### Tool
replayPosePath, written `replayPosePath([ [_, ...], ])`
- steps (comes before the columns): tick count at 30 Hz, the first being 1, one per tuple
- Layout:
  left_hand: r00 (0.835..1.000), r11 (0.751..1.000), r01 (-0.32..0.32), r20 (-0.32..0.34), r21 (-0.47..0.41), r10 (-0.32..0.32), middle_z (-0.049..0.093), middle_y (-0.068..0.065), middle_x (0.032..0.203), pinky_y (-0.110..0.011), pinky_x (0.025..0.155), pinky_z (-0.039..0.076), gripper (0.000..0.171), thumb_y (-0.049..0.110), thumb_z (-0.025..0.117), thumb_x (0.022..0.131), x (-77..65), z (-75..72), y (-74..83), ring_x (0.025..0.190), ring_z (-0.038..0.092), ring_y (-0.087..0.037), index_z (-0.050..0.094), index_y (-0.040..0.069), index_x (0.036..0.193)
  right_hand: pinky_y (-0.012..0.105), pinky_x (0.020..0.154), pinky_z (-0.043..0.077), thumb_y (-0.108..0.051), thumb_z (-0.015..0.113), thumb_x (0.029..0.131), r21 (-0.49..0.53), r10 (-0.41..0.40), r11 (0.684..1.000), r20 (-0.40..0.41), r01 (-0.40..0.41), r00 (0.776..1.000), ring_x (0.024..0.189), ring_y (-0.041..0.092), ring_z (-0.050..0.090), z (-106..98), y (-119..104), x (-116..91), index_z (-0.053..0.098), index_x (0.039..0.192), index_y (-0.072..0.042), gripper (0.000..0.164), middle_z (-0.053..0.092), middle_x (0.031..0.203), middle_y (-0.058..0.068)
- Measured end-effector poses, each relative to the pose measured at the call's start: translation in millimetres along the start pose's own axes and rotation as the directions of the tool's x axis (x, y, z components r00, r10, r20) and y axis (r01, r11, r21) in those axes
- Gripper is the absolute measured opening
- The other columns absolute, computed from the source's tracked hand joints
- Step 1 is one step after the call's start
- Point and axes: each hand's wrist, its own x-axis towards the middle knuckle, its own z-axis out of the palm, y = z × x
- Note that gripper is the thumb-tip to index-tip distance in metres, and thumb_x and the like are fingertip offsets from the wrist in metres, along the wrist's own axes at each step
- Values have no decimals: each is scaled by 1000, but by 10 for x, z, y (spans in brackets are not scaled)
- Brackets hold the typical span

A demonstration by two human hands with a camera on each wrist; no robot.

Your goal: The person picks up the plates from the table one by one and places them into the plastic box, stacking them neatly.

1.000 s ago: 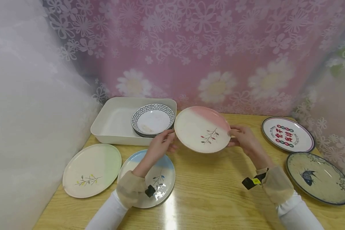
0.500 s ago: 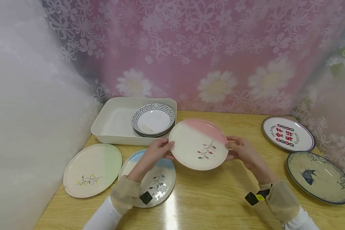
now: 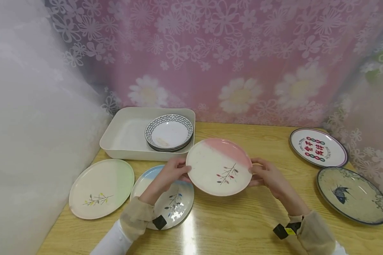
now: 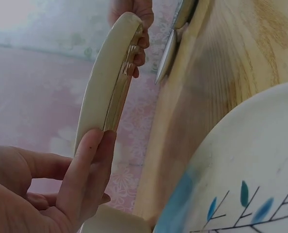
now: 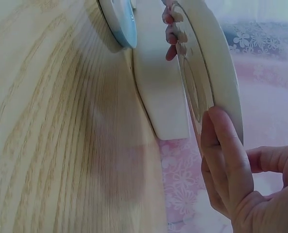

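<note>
A round cream plate with a pink edge and a painted twig [image 3: 218,167] is held up over the table between both hands. My left hand [image 3: 172,174] grips its left rim, thumb on top and fingers beneath. On the opposite rim my right hand [image 3: 266,176] pinches it the same way. Both wrist views show the plate's underside [image 4: 118,92] raised off the wood, with fingers spread below it. Under the left forearm lies a cream plate with a blue edge [image 3: 169,198], partly hidden by the sleeve.
A plate with a green edge [image 3: 97,186] lies at the left. Behind it stands a white bin [image 3: 124,134] with stacked patterned bowls [image 3: 169,132]. At the right are a white plate with red lettering [image 3: 319,147] and a fish plate [image 3: 354,196] on the wooden table [image 3: 236,223].
The pink-edged plate has come down and toward the person, and slightly left. My left hand, loose near the rim a second ago, now grips it; my right hand moved along with the plate.
</note>
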Motion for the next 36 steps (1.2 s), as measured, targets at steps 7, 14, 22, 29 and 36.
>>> replayPosePath([
  [7, 999, 999, 12, -33, -46, -14, 71, -27, 103, -33, 72, 62, 33, 0, 51, 102, -17, -8, 0, 72, 72, -15, 55, -16, 130, 39, 77, 62, -6, 47, 105, -9, -24, 1000, 50, 24, 998, 85, 15, 74, 10, 7, -2, 20, 148, 19, 57, 70, 109, 13],
  [14, 998, 997, -5, -68, -76, 0, 72, -21, 93, -30, 69, 62, 36, 0, 52, 100, -21, -61, 11, 66, 70, -12, 55, -15, 132, 36, 81, 61, -10, 47, 106, -36, -30, 999, 47, 31, 998, 90, 13, 73, 19, -23, 3, 25, 147, 17, 54, 68, 112, 11],
  [22, 993, 993, 0, -121, -119, -14, 72, -8, 81, -27, 65, 61, 37, -1, 53, 98, -15, -125, 49, 62, 70, -11, 57, -15, 132, 32, 81, 61, -15, 49, 107, -57, -72, 996, 21, 73, 997, 90, 16, 73, 61, -105, 61, 28, 148, 17, 56, 68, 114, 14],
  [29, 986, 991, 9, -164, -133, -31, 74, -9, 83, -25, 64, 60, 41, 2, 53, 99, -15, -202, 88, 63, 70, -11, 54, -12, 138, 37, 79, 62, -24, 50, 108, -54, -93, 994, 4, 93, 996, 89, 17, 73, 103, -166, 125, 31, 151, 10, 58, 70, 107, 2],
  [36, 985, 989, -5, -172, -146, -20, 74, -8, 84, -25, 63, 60, 40, 0, 54, 99, -26, -295, 155, 64, 71, -11, 54, -14, 136, 38, 78, 62, -28, 52, 108, -59, -84, 995, -11, 83, 996, 90, 17, 72, 150, -223, 146, 31, 154, 6, 61, 68, 112, 4],
])
